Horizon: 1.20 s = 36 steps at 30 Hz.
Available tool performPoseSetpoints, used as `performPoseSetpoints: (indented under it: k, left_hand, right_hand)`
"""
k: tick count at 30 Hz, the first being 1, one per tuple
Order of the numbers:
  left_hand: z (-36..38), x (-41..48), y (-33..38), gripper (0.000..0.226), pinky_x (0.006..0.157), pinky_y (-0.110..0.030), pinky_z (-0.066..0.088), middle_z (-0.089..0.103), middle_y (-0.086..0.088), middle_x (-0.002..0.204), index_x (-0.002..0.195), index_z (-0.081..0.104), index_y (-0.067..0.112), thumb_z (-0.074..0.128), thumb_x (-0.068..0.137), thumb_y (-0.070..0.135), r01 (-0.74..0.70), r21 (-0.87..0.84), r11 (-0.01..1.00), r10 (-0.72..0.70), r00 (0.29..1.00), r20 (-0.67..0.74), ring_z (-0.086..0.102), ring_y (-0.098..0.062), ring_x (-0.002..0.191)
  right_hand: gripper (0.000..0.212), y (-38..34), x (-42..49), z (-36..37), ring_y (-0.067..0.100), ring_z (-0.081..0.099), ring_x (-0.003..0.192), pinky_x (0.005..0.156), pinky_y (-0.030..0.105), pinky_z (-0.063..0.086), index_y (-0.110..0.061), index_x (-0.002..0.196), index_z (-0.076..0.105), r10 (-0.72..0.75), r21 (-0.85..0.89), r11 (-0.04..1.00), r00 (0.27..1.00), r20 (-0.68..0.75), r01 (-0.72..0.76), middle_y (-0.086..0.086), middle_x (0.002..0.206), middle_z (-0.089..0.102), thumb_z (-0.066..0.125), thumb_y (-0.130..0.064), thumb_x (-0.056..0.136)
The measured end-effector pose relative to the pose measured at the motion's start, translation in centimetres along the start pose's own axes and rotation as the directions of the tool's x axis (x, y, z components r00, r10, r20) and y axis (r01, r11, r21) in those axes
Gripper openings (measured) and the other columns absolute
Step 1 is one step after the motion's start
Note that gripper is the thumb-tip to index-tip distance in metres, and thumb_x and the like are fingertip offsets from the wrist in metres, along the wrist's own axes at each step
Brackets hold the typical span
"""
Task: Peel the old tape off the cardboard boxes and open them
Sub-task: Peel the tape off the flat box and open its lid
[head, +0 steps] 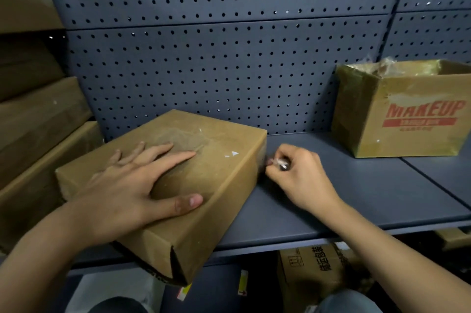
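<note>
The fingers of the right hand were curled in, and thumb and fingertips pinched a crumpled scrap of clear old tape. The scrap lay right against the flat brown cardboard box, at the box's right side face close to its far corner. Whether the scrap was attached to the card there could not be told.

The left hand lay open on the box's top, fingers straight and spread and thumb out toward the near edge, pressing the box down on the grey-blue metal shelf. A glossy patch of clear tape showed on the top just beyond the left fingertips.

The box's long axis ran from the person away and to the right, and its near corner overhung the shelf's front edge. The pinched end sat at the far end of that axis, so a pull would probably best go back along the side toward the person. The right hand was the nearer one, with the left as the brace.

An open brown carton printed MAKEUP stood well apart to the right of the box.
</note>
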<state>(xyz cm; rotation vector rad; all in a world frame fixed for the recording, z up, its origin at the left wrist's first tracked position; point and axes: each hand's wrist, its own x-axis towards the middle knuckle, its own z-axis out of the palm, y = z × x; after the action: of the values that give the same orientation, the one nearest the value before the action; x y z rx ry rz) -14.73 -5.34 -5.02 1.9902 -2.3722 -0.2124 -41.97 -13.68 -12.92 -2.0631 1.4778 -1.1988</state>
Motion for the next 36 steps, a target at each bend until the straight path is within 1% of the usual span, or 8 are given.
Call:
performPoseSetpoints:
  k: [7,10,12,18,23,28,33,36]
  left_hand:
    - [0.0,0.2,-0.6,0.095,0.122,-0.042,-0.003,-0.004,0.03,0.16,0.131,-0.009,0.079,0.007,0.043,0.109,-0.038,-0.022,0.999,0.038,0.999,-0.001,-0.007,-0.006,0.149]
    - [0.2,0.3,-0.8,0.094,0.121,-0.04,-0.004,-0.004,0.03,0.16,0.131,-0.008,0.08,0.009,0.044,0.109,-0.054,-0.028,0.998,0.054,0.999,-0.006,-0.007,-0.006,0.149]
    - [0.2,0.4,-0.9,0.094,0.121,-0.039,-0.004,-0.005,0.03,0.16,0.132,-0.008,0.079,0.01,0.045,0.109,-0.067,-0.029,0.997,0.067,0.998,-0.007,-0.007,-0.005,0.149]
    - [0.0,0.4,-1.5,0.093,0.122,-0.039,-0.006,-0.01,0.036,0.155,0.132,-0.009,0.079,0.013,0.046,0.108,-0.115,-0.022,0.993,0.115,0.993,0.021,-0.012,-0.002,0.147]
    - [-0.5,0.8,-2.6,0.091,0.121,-0.035,-0.006,-0.007,0.043,0.152,0.132,-0.002,0.08,0.025,0.049,0.107,-0.172,-0.068,0.983,0.175,0.984,0.04,-0.012,0.003,0.147]
    - [-0.9,1.0,-3.4,0.088,0.12,-0.032,-0.009,-0.003,0.042,0.153,0.132,0.002,0.08,0.03,0.052,0.105,-0.215,-0.1,0.972,0.219,0.975,0.032,-0.014,0.012,0.143]
    - [-1.3,0.6,-2.7,0.083,0.119,-0.031,-0.012,-0.001,0.038,0.156,0.132,0.007,0.081,0.033,0.056,0.102,-0.184,-0.159,0.97,0.198,0.977,0.074,-0.013,0.012,0.144]
    - [-1.8,0.0,-1.2,0.082,0.12,-0.032,-0.007,0.003,0.036,0.155,0.135,0.012,0.077,0.025,0.056,0.098,-0.119,-0.172,0.978,0.135,0.987,0.087,-0.006,0.007,0.146]
  right_hand:
    - [0.027,0.6,1.5,-0.6,0.007,0.045,0.059,0.06,0.028,0.04,-0.007,0.069,0.042,0.163,0.24,0.961,0.984,-0.075,-0.141,-0.003,0.061,0.055,0.065,-0.008,0.083]
    - [0.015,0.6,1.0,-1.0,0.008,0.059,0.066,0.062,0.034,0.05,-0.009,0.092,0.055,0.193,0.472,0.867,0.981,-0.028,-0.157,0.012,0.077,0.062,0.062,0.004,0.087]
    - [0.034,0.5,0.9,-1.3,0.003,0.063,0.066,0.057,0.027,0.053,-0.014,0.112,0.059,0.179,0.553,0.818,0.984,0.016,-0.158,0.009,0.078,0.061,0.057,0.011,0.09]
    - [0.027,1.1,2.4,-2.0,0.008,0.056,0.046,0.047,0.017,0.046,-0.004,0.072,0.067,0.284,0.454,0.863,0.956,-0.071,-0.223,0.008,0.064,0.064,0.054,0.01,0.091]
    - [0.025,3.1,2.7,-4.4,0.019,0.061,0.065,0.062,0.029,0.054,-0.004,0.08,0.063,0.471,0.661,0.647,0.881,0.045,-0.38,0.011,0.072,0.066,0.046,0.001,0.098]
    - [0.019,2.2,2.4,-4.4,0.022,0.056,0.069,0.064,0.029,0.054,-0.005,0.07,0.057,0.345,0.868,0.275,0.885,0.312,-0.413,0.011,0.071,0.056,0.041,-0.005,0.08]
    - [0.034,0.8,2.2,-3.7,0.027,0.063,0.094,0.08,0.035,0.046,-0.006,0.078,0.074,0.102,0.859,0.294,0.908,0.407,-0.419,0.018,0.122,0.067,0.041,-0.012,0.076]
    - [0.036,0.3,2.2,-3.1,0.025,0.064,0.091,0.082,0.036,0.045,-0.008,0.069,0.072,0.089,0.871,0.3,0.92,0.381,-0.389,0.018,0.12,0.068,0.039,-0.014,0.08]
